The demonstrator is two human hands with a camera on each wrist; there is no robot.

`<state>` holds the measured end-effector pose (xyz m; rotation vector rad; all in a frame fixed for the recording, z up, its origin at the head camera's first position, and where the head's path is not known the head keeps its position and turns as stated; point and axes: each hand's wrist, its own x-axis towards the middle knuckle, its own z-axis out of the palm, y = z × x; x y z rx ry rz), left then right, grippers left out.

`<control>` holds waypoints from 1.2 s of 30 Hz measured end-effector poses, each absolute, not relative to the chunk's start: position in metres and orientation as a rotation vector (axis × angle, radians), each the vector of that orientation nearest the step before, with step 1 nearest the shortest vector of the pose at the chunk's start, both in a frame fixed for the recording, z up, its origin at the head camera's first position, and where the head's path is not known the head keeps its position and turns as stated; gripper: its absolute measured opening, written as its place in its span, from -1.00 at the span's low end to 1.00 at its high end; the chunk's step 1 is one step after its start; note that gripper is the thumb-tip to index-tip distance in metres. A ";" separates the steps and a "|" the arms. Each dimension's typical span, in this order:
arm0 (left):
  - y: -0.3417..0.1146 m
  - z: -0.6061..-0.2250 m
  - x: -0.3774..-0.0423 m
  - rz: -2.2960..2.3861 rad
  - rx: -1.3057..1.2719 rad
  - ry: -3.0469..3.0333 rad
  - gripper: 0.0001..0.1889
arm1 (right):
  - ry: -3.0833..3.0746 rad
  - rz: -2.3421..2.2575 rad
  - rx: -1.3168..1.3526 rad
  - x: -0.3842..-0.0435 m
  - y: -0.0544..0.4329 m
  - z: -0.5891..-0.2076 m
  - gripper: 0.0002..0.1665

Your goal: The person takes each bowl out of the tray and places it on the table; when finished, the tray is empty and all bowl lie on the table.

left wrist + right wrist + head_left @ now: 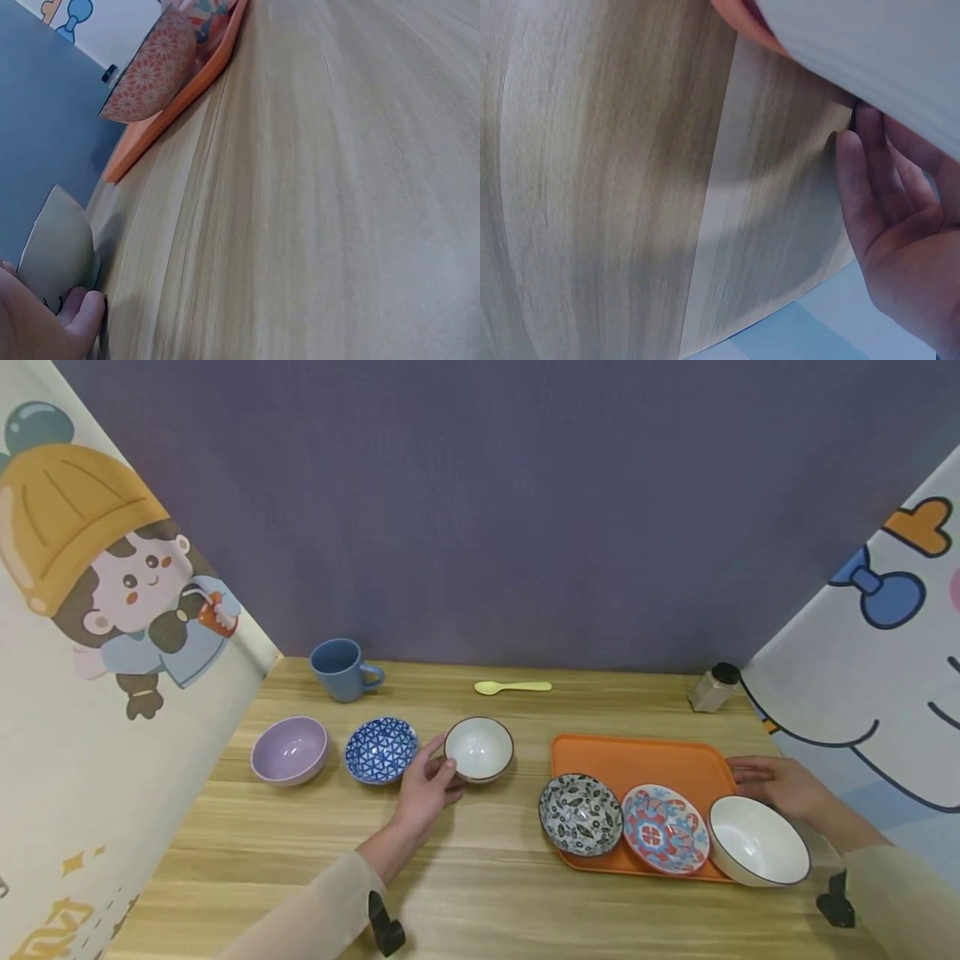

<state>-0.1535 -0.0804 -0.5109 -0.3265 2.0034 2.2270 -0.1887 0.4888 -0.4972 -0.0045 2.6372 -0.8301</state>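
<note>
My left hand [423, 789] grips the left side of a small white bowl [480, 748] with a dark rim. In the left wrist view, the fingers [88, 315] lie against the lower outside of that bowl [58, 244], which stands slightly tilted. My right hand [780, 783] is at the right edge of an orange tray [637, 758], just behind a larger white bowl [761, 843]. In the right wrist view, its loosely bent fingers [881, 169] are partly under the white bowl's side [877, 52]; nothing is visible in its grasp, and whether it touches the tray is hidden.
A black-and-white leaf-patterned bowl [581, 816] and a red-blue patterned dish [666, 829] sit along the tray's front. To the left are a blue-and-white patterned bowl [382, 750], purple bowl [291, 750] and blue mug [341, 670]. Behind lie a yellow spoon [512, 687] and black-capped jar [714, 687].
</note>
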 end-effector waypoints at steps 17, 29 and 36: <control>-0.095 -0.506 -0.129 2.233 -0.444 1.885 -0.57 | 2.616 -0.850 -0.008 -0.187 0.485 -0.494 -0.26; -0.073 -0.498 -0.117 2.011 -0.005 1.944 -0.58 | 2.629 -0.814 -0.027 -0.189 0.487 -0.493 -0.28; -0.053 -0.501 -0.119 1.889 0.183 1.901 -0.52 | 2.636 -0.809 -0.040 -0.189 0.486 -0.492 -0.26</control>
